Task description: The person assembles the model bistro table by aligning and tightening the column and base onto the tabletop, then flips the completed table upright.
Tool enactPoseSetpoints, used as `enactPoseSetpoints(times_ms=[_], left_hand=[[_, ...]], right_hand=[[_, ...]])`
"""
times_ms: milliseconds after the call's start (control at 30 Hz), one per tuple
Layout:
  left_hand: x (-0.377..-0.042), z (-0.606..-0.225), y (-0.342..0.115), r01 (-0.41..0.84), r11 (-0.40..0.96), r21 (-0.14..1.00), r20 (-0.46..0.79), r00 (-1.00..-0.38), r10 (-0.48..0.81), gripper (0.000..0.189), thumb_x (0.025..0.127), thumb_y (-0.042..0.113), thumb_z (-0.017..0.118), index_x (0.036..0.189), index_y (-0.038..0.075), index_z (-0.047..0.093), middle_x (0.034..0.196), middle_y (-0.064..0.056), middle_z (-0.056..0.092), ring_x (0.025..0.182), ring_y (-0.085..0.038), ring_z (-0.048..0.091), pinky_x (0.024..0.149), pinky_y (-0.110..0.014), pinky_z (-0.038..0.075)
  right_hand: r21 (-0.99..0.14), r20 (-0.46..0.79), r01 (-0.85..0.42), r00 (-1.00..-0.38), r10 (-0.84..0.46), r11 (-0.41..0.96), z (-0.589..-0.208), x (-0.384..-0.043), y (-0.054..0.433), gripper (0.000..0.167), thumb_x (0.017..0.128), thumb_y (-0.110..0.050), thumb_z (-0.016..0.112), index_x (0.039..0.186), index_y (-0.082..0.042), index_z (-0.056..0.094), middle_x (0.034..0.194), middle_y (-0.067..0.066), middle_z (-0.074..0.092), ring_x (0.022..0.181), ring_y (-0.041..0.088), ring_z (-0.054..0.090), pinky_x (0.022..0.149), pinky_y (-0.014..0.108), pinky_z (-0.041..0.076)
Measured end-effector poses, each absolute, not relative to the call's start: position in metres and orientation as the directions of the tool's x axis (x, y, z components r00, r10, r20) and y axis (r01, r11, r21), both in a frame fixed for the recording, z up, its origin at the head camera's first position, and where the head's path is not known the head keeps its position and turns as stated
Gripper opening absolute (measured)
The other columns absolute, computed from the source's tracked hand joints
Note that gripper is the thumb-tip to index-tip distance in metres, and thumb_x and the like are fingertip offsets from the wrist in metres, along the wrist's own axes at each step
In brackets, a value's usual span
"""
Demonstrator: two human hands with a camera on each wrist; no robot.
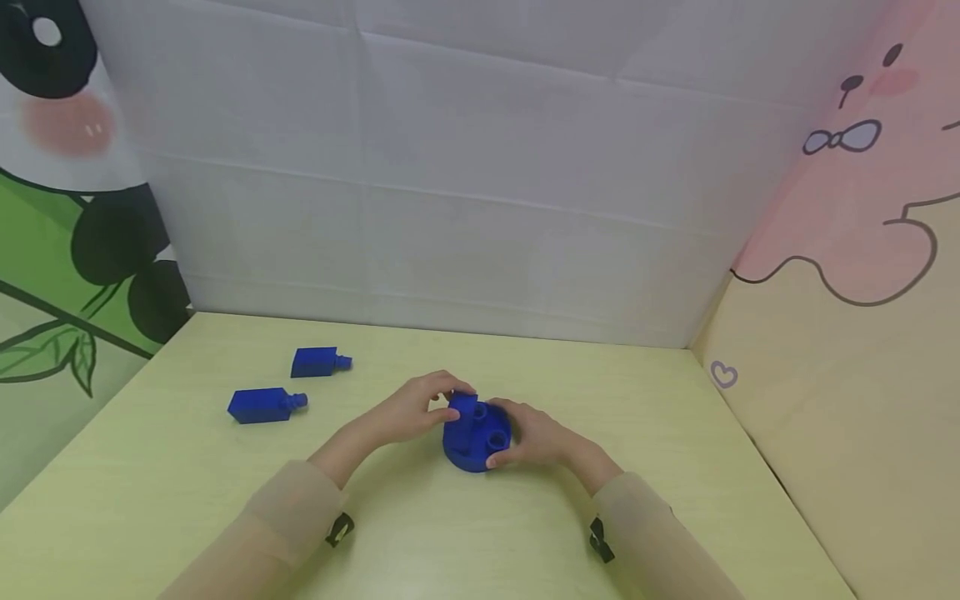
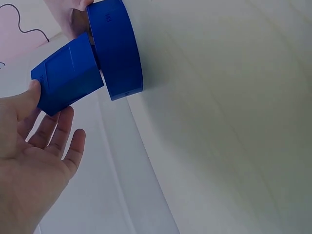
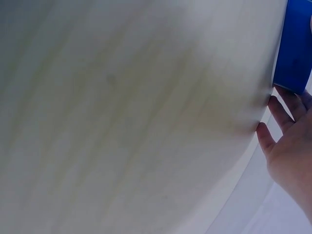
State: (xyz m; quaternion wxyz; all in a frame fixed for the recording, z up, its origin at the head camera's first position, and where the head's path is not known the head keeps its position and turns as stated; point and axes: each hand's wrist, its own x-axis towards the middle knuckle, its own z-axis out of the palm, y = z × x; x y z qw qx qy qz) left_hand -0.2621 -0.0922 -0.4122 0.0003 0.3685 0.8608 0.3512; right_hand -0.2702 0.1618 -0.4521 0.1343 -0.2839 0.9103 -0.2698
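Before creased white sheeting [image 1: 480, 192], a yellow tabletop [image 1: 480, 542] bears a blue base [image 1: 477, 443].

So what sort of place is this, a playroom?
Hard to be sure, but it looks like an indoor table corner closed in on three sides, perhaps child-themed: a pale yellow tabletop, a creased white backdrop behind it, and a pink cartoon animal on the right side.

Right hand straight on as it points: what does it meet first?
The round blue base, which the right hand grips by its side. Next in line, apparently, is the blue block pinched by the left hand; depth is unclear.
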Motion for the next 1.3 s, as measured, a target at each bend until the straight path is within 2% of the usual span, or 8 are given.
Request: enactPoseSetpoints(times_ms=[133,300,433,567,800,1000,1133,1300], left_hand=[[-0.26,-0.414,-0.091,0.615,0.495,0.614,0.264,-0.751,0.605,0.038,0.09,0.028,0.065,0.125,0.014,0.058,0.119,-0.003,0.059,0.105,-0.022,0.056,0.088,-0.047,0.049],[-0.253,-0.414,-0.085,0.491,0.572,0.657,0.244,-0.857,0.455,0.059,0.081,0.038,0.073,0.13,0.01,0.054,0.123,-0.008,0.057,0.102,-0.024,0.057,0.08,-0.04,0.051],[-0.249,-0.414,-0.077,0.39,0.623,0.678,0.236,-0.918,0.318,0.069,0.073,0.044,0.078,0.127,0.009,0.053,0.112,-0.009,0.06,0.094,-0.019,0.057,0.075,-0.033,0.05],[-0.246,-0.416,-0.068,0.326,0.623,0.711,0.224,-0.945,0.239,0.066,0.068,0.045,0.082,0.115,0.008,0.054,0.095,-0.006,0.057,0.083,-0.017,0.054,0.068,-0.029,0.048],[-0.245,-0.414,-0.057,0.287,0.65,0.704,0.226,-0.958,0.178,0.059,0.066,0.046,0.083,0.1,0.008,0.054,0.082,-0.003,0.05,0.072,-0.017,0.046,0.058,-0.026,0.041],[-0.245,-0.413,-0.057,0.251,0.675,0.694,0.193,-0.968,0.162,0.052,0.068,0.042,0.083,0.097,0.008,0.055,0.081,-0.003,0.052,0.073,-0.017,0.048,0.059,-0.026,0.043],[-0.245,-0.413,-0.059,0.284,0.675,0.681,0.21,-0.959,0.191,0.049,0.07,0.04,0.082,0.098,0.009,0.057,0.084,-0.001,0.056,0.074,-0.016,0.05,0.061,-0.026,0.046],[-0.245,-0.416,-0.062,0.395,0.629,0.67,0.266,-0.918,0.293,0.04,0.074,0.033,0.081,0.101,0.01,0.062,0.087,0.002,0.058,0.077,-0.014,0.052,0.063,-0.024,0.046]], right_hand=[[-0.563,-0.09,-0.45,-0.8,-0.593,0.693,-0.453,-0.271,0.162,0.094,0.069,-0.057,0.076,0.144,-0.018,0.035,0.14,0.002,0.047,0.128,0.022,0.044,0.105,0.046,0.035],[-0.545,-0.095,-0.451,-0.805,-0.586,0.707,-0.454,-0.271,0.163,0.096,0.069,-0.059,0.075,0.145,-0.017,0.033,0.142,0.004,0.045,0.13,0.024,0.043,0.105,0.046,0.036],[-0.543,-0.093,-0.449,-0.808,-0.582,0.709,-0.452,-0.271,0.163,0.097,0.069,-0.059,0.075,0.145,-0.017,0.033,0.142,0.005,0.045,0.129,0.024,0.043,0.105,0.046,0.036],[-0.551,-0.093,-0.448,-0.805,-0.586,0.703,-0.45,-0.27,0.164,0.097,0.069,-0.058,0.076,0.145,-0.016,0.033,0.142,0.006,0.046,0.128,0.025,0.044,0.104,0.046,0.036],[-0.558,-0.102,-0.443,-0.803,-0.587,0.702,-0.453,-0.27,0.165,0.096,0.069,-0.059,0.075,0.145,-0.017,0.033,0.141,0.005,0.046,0.126,0.024,0.046,0.103,0.045,0.039],[-0.563,-0.093,-0.452,-0.798,-0.596,0.692,-0.453,-0.27,0.164,0.095,0.07,-0.058,0.075,0.145,-0.017,0.033,0.14,0.005,0.046,0.126,0.024,0.046,0.103,0.045,0.039],[-0.565,-0.096,-0.45,-0.797,-0.596,0.692,-0.452,-0.27,0.164,0.096,0.07,-0.058,0.075,0.145,-0.016,0.033,0.141,0.005,0.046,0.127,0.024,0.045,0.103,0.044,0.038],[-0.573,-0.098,-0.447,-0.795,-0.598,0.687,-0.452,-0.269,0.164,0.096,0.07,-0.058,0.075,0.145,-0.014,0.032,0.142,0.005,0.045,0.128,0.023,0.045,0.103,0.044,0.038]])
